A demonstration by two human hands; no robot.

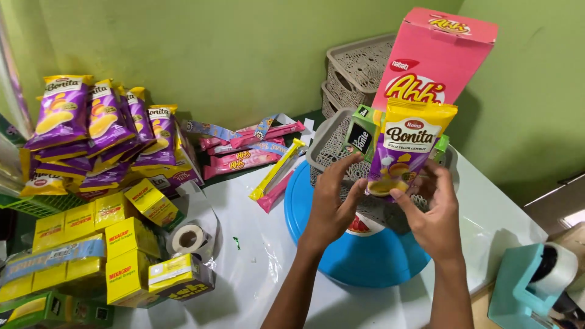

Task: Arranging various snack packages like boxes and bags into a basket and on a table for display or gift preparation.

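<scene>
You have open white tabletop (262, 268) left of the blue round stand (365, 256); yellow boxes (131, 250) and the tape roll (187, 237) block farther left.

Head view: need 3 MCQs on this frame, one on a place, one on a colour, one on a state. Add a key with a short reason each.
1. Where does the grey lattice basket sit?
A. On the round blue tray
B. On the floor
C. On top of the yellow boxes

2. What colour is the tall carton standing in the basket?
A. Green
B. Pink
C. White

3. What are the two hands doing with the purple and yellow snack pouch?
A. Resting flat on the table, away from it
B. Tearing it in half
C. Holding it upright at the basket, left hand and right hand at its lower end

Key: 1 A, blue tray shows under and around the basket. 2 B, the carton's faces are pink. 3 C, fingers of both hands meet the pouch's bottom edge and it stands whole.
</scene>
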